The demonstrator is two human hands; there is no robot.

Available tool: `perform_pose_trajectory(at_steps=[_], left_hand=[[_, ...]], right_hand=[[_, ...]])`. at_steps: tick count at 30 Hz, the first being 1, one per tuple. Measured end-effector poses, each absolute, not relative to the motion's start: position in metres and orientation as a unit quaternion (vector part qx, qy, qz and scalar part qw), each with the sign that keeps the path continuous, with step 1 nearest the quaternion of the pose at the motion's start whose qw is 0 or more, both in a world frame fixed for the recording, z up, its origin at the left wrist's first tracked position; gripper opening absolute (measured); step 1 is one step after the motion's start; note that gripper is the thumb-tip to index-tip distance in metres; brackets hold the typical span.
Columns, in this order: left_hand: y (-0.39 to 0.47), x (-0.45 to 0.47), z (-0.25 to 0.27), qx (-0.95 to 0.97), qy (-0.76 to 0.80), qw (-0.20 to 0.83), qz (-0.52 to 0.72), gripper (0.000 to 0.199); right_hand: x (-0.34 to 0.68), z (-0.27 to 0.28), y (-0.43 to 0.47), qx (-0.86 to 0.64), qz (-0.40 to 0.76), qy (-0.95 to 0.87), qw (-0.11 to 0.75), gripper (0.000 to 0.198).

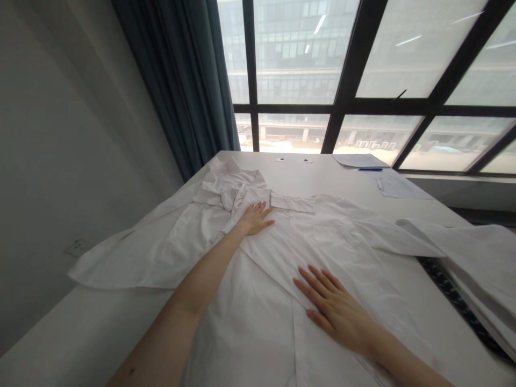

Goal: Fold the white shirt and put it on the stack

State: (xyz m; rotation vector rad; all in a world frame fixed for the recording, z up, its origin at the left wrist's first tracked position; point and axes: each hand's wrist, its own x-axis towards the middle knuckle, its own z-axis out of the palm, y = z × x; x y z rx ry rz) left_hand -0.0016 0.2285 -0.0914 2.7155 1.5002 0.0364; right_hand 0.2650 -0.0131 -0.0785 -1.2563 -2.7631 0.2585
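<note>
Left hand and, nearer, right hand observed palm down on white garment spread over table, papers and blue pen at far right

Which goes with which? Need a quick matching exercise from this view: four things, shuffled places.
Things:
1. Curtain
2. Left hand
3. Pen
4. Right hand

Places:
A. Over the white cloth, closer up
B. Lying by the papers
C. Hanging beside the window
D. Over the white cloth, farther off

Pairs: 1-C, 2-D, 3-B, 4-A
</note>
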Motion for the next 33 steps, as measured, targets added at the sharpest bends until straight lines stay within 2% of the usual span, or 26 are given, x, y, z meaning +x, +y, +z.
perform_pose_trajectory(at_steps=[5,11,23,33], left_hand=[[0.228,-0.006,-0.087,0.882,0.469,0.002,0.039,0.064],[0.233,-0.013,-0.088,0.872,0.482,-0.030,0.079,0.049],[0.252,-0.010,-0.098,0.831,0.554,-0.037,0.036,0.068],[0.257,-0.003,-0.094,0.789,0.611,-0.051,0.039,0.072]], right_hand=[[0.265,-0.079,-0.013,-0.414,0.087,-0.905,0.050,0.059],[0.265,-0.080,-0.013,-0.419,0.083,-0.903,0.039,0.059],[0.268,-0.080,-0.020,-0.407,0.060,-0.910,0.048,0.063],[0.279,-0.078,-0.046,-0.404,0.056,-0.912,0.039,0.068]])
